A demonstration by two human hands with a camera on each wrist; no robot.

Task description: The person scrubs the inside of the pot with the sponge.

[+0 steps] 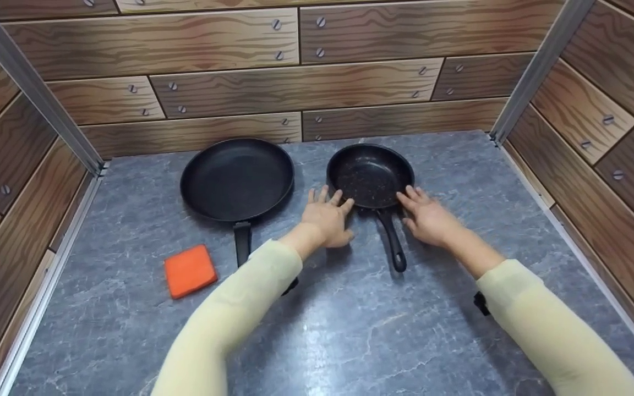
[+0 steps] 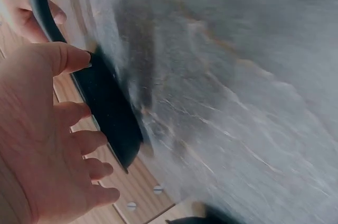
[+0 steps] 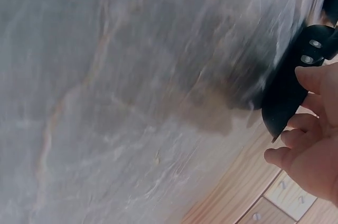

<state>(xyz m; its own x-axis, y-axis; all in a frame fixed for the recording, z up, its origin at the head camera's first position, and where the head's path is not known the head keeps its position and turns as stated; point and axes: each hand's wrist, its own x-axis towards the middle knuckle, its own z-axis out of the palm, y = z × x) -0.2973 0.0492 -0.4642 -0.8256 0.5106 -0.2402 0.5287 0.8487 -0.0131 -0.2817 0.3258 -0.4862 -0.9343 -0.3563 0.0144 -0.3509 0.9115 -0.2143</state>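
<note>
A small black frying pan [image 1: 371, 175], speckled inside, lies toward the back of the table with its handle [image 1: 391, 242] pointing to the front. My left hand [image 1: 325, 221] reaches to the pan's near left side, fingers spread and fingertips right at the rim. On the other side of the handle, my right hand [image 1: 432, 220] has its fingertips at the near right rim. In the left wrist view, the left thumb and fingers extend along the outer wall of the small pan [image 2: 108, 108]. The right wrist view has the right fingers beside the pan wall [image 3: 285, 89], near two handle rivets.
A larger black frying pan [image 1: 237, 179] lies to the left, its handle [image 1: 242, 242] partly behind my left sleeve. An orange folded cloth [image 1: 190, 271] is on the grey marbled table [image 1: 350, 341] in front of it. Wood-patterned walls [image 1: 229, 93] enclose the back and sides.
</note>
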